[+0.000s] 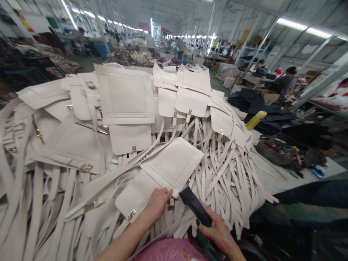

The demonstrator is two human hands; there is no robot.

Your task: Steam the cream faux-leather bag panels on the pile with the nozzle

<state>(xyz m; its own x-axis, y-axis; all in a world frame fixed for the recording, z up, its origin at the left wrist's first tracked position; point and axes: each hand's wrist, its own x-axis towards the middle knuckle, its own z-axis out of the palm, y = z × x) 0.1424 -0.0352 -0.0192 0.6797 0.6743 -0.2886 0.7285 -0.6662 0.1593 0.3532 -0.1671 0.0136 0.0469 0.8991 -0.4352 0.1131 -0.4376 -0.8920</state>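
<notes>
My left hand (pixel 159 203) has its fingers closed at the lower edge of a cream leather-like bag panel (pixel 176 161), which lies tilted on a heap. A cream flap (pixel 136 195) with a gold-coloured clasp (pixel 131 216) joins the panel and spreads to the left, partly under my left forearm. In my right hand (pixel 217 228) is a black handheld tool (pixel 194 203) with a long body and a bent handle. Its front end is at the panel's lower right corner; whether they touch, I cannot tell. The fingers of my right hand wrap the handle.
Heaped cream bag pieces (pixel 130 94) and many straps (pixel 233 181) cover the table before me. Right of them lie a yellow roll (pixel 256 119), black sheets (pixel 250 103) and a dark bag of small tools (pixel 290 150). People work at tables farther back.
</notes>
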